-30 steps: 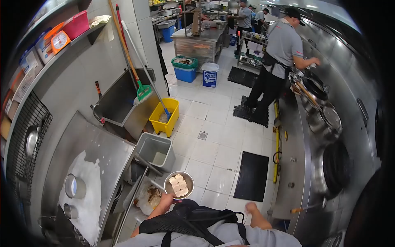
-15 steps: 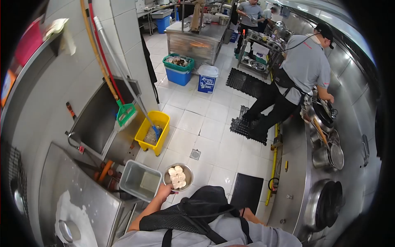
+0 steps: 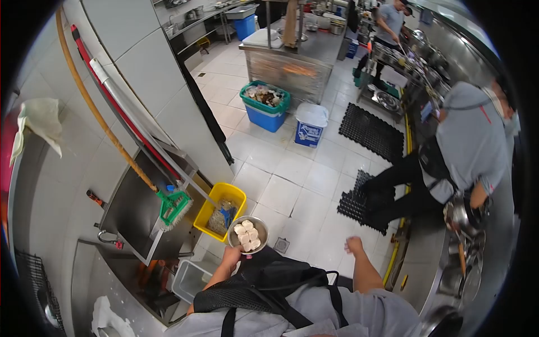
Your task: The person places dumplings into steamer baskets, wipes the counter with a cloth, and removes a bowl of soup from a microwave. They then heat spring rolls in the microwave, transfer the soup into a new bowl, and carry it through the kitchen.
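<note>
My left hand [image 3: 231,256] grips the near rim of a round metal bowl [image 3: 264,229]. Several pale, whitish chunks [image 3: 245,235] of food lie in it; their exact kind cannot be made out. The bowl is held about level in front of my body, above the floor and beside the yellow mop bucket [image 3: 240,197]. Out to the right, my right hand [image 3: 353,245] is held over the tiles, away from any object. Its fingers are loosely bent and a little apart, with nothing visible in them.
A grey plastic bin [image 3: 188,279] stands low at my left, near a steel sink [image 3: 126,185] with brooms leaning over it. A co-worker [image 3: 474,135] stands at the cooking line on the right, on black mats [image 3: 370,132]. A blue-and-white bucket [image 3: 309,133] and a blue-green crate [image 3: 264,116] are ahead.
The view has moved forward past the grey bin. My left hand still carries the bowl. My right hand has swung forward and out from beside my body. The co-worker leans further over the stove.
</note>
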{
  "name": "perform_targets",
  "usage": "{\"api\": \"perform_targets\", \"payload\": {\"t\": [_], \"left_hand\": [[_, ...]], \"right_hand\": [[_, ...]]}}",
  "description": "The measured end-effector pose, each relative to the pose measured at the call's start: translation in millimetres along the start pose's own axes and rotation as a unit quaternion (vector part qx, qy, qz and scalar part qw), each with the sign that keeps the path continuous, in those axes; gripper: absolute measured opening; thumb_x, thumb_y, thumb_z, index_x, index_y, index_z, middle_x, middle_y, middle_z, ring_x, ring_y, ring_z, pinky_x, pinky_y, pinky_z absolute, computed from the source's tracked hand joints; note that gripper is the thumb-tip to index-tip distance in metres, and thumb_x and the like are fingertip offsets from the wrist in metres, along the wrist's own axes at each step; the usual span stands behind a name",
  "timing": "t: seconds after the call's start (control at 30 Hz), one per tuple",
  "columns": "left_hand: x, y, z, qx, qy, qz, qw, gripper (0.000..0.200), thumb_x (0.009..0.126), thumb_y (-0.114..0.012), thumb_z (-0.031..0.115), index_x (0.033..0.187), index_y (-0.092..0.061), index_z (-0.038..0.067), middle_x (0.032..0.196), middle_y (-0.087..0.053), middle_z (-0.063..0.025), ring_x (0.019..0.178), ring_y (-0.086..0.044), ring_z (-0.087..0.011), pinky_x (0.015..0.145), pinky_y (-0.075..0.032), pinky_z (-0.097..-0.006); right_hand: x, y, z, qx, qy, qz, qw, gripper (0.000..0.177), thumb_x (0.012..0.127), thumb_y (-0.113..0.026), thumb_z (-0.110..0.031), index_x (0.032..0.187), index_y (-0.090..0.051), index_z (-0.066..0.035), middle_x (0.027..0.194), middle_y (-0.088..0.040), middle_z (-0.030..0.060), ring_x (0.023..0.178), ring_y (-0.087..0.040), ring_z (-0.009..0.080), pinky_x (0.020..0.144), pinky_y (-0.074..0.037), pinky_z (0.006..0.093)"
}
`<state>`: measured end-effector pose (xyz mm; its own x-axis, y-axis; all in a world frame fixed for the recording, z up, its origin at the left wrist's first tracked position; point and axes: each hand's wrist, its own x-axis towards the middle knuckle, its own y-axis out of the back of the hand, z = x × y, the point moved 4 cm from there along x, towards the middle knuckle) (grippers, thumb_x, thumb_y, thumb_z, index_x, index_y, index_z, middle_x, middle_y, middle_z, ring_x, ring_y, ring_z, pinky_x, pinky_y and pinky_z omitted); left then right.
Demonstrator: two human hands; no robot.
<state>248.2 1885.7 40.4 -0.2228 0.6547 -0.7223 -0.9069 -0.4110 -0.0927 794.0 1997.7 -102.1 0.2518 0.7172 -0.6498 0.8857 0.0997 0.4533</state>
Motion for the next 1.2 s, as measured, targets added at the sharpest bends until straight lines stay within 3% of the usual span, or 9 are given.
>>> {"api": "perform_targets", "payload": {"t": [0.17,0.23,0.37,0.47,0.57,0.83,0.97,1.1,1.2], "left_hand": [[98,-8,64,-0.042,0.008,-0.003,0.999,0.032,0.077,-0.053,0.000,0.105,-0.055,-0.017,0.089,-0.065,-0.0214,0.067,-0.067,-0.0293,0.058,-0.059,-0.0382],[124,-20,113,0.058,0.004,0.014,0.998,0.032,0.077,-0.053,-0.001,0.106,-0.056,-0.015,0.091,-0.065,-0.0199,0.067,-0.067,-0.0284,0.056,-0.059,-0.0368],[205,-45,193,-0.009,-0.009,-0.002,1.000,0.034,0.077,-0.054,-0.001,0.108,-0.054,-0.015,0.093,-0.064,-0.0208,0.067,-0.067,-0.0298,0.057,-0.060,-0.0357],[260,-68,261,0.005,0.021,0.002,1.000,0.034,0.077,-0.054,-0.001,0.109,-0.053,-0.015,0.095,-0.064,-0.0207,0.068,-0.068,-0.0295,0.058,-0.060,-0.0350],[316,-94,318,-0.012,-0.037,-0.003,0.999,0.035,0.078,-0.052,0.000,0.109,-0.053,-0.015,0.095,-0.064,-0.0210,0.070,-0.068,-0.0301,0.059,-0.060,-0.0346],[385,-127,426,-0.061,-0.069,0.054,0.994,0.034,0.076,-0.049,-0.001,0.104,-0.053,-0.020,0.090,-0.064,-0.0234,0.067,-0.068,-0.0327,0.062,-0.060,-0.0368],[413,-120,449,-0.093,-0.090,0.080,0.988,0.035,0.075,-0.048,-0.003,0.106,-0.053,-0.018,0.093,-0.064,-0.0230,0.073,-0.068,-0.0329,0.062,-0.061,-0.0391],[446,-105,467,-0.158,-0.069,0.110,0.979,0.035,0.075,-0.048,-0.003,0.106,-0.053,-0.018,0.096,-0.063,-0.0231,0.075,-0.067,-0.0328,0.062,-0.061,-0.0396],[491,-88,468,-0.168,0.009,0.131,0.977,0.035,0.074,-0.053,0.002,0.101,-0.055,-0.019,0.087,-0.065,-0.0227,0.075,-0.067,-0.0316,0.058,-0.058,-0.0371]], "right_hand": [[83,-47,-214,0.008,0.181,-0.045,0.983,0.023,0.087,-0.059,-0.023,0.101,-0.060,-0.004,0.079,-0.064,0.0095,0.061,-0.062,0.0181,0.052,-0.050,0.0323],[142,-62,-227,-0.136,0.235,-0.006,0.963,0.037,0.082,-0.064,-0.024,0.113,-0.060,-0.004,0.091,-0.068,0.0176,0.076,-0.067,0.0278,0.070,-0.054,0.0358],[113,-64,-292,-0.229,0.174,0.024,0.957,0.053,0.077,-0.070,-0.030,0.120,-0.055,-0.004,0.113,-0.062,0.0223,0.107,-0.060,0.0365,0.093,-0.046,0.0405],[205,-61,-251,-0.170,0.068,0.067,0.981,0.063,0.075,-0.070,-0.031,0.126,-0.048,-0.002,0.121,-0.058,0.0245,0.113,-0.055,0.0389,0.098,-0.043,0.0423],[230,-57,-326,-0.183,0.076,0.122,0.973,0.066,0.075,-0.068,-0.028,0.130,-0.042,-0.001,0.125,-0.053,0.0267,0.118,-0.051,0.0417,0.101,-0.041,0.0430],[354,-75,-807,-0.088,0.623,0.140,0.765,0.069,0.077,-0.065,-0.014,0.140,-0.036,-0.008,0.136,-0.041,0.0237,0.126,-0.039,0.0406,0.108,-0.032,0.0438],[344,-89,-1040,0.232,0.528,0.041,0.816,0.068,0.081,-0.065,-0.016,0.140,-0.032,-0.004,0.137,-0.042,0.0206,0.128,-0.041,0.0345,0.106,-0.034,0.0401],[388,-86,-1178,0.203,0.591,0.282,0.728,0.070,0.082,-0.065,-0.020,0.139,-0.030,0.000,0.135,-0.045,0.0241,0.124,-0.047,0.0360,0.102,-0.040,0.0408],[427,-88,-1231,0.221,0.527,0.342,0.746,0.064,0.083,-0.061,-0.025,0.135,-0.035,0.002,0.130,-0.050,0.0249,0.118,-0.050,0.0409,0.102,-0.039,0.0427]]}}
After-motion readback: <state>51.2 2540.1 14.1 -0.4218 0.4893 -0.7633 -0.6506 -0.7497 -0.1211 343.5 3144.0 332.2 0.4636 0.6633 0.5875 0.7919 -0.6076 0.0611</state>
